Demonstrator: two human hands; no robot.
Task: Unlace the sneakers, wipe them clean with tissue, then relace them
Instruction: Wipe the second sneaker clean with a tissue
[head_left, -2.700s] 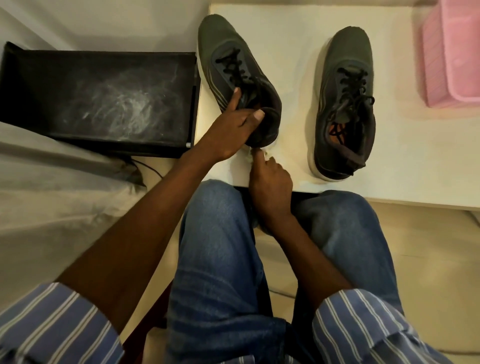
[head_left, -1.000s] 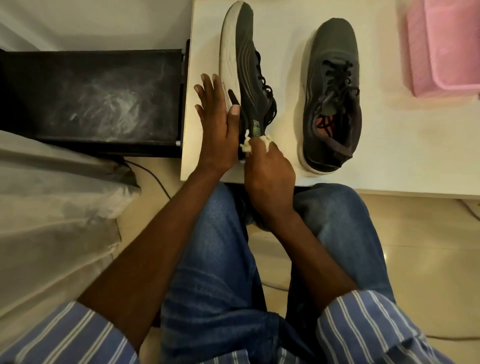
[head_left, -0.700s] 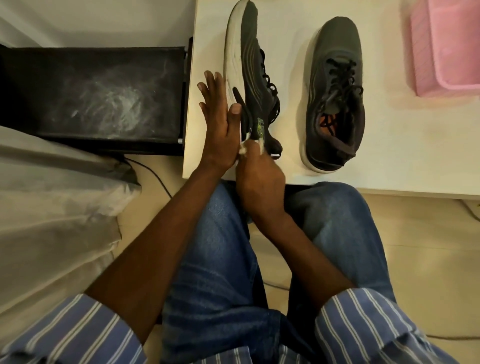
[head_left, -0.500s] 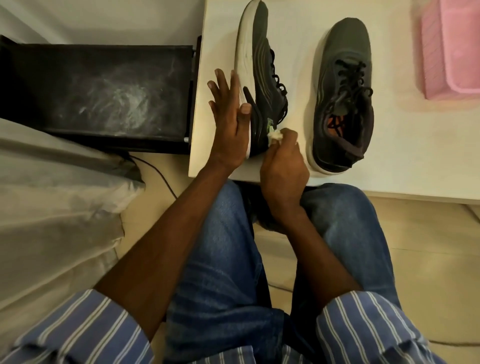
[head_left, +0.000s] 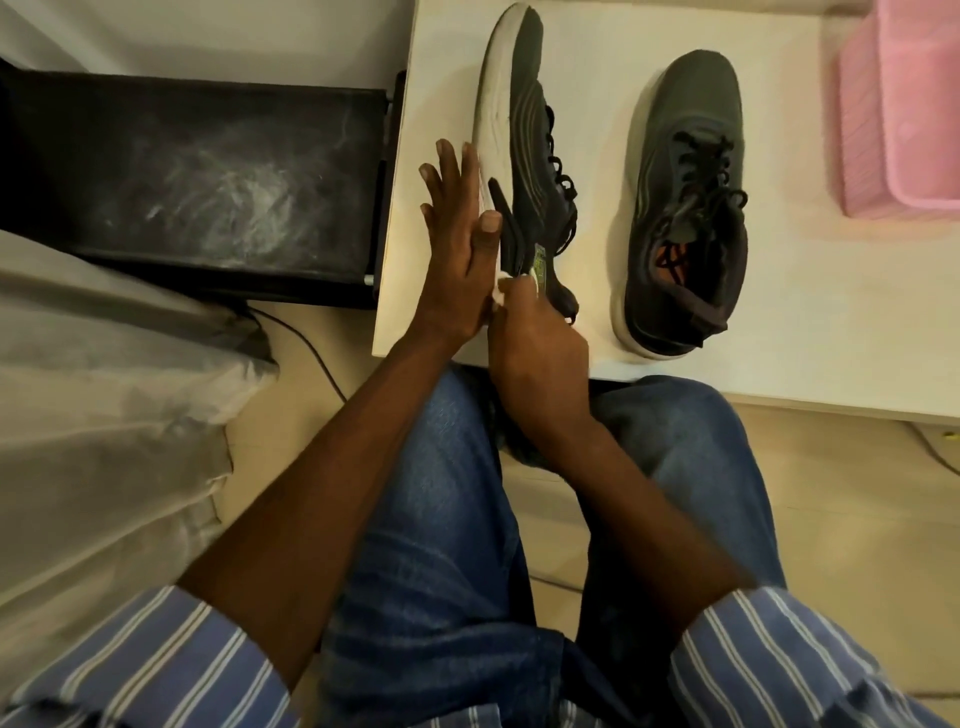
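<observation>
Two dark grey laced sneakers lie on a white table (head_left: 810, 312). The left sneaker (head_left: 524, 145) is tipped on its side, its white sole turned to the left. My left hand (head_left: 457, 249) presses flat against that sole with straight fingers, the thumb over the sole's edge. My right hand (head_left: 537, 338) pinches a small wad of white tissue (head_left: 506, 288) against the heel of this sneaker. The right sneaker (head_left: 685, 202) stands upright to the right, its black laces tied loosely, an orange mark inside.
A pink plastic basket (head_left: 904, 114) stands at the table's far right. A dusty black case (head_left: 197, 182) sits left of the table, with a cable (head_left: 311, 348) on the floor beside it. White cloth (head_left: 104, 389) lies at the left. My jeans-clad knees are under the table edge.
The left sneaker went from upright to tipped on its side. My left hand moved from the heel to the sole. My right hand has been rubbing the tissue back and forth at the heel.
</observation>
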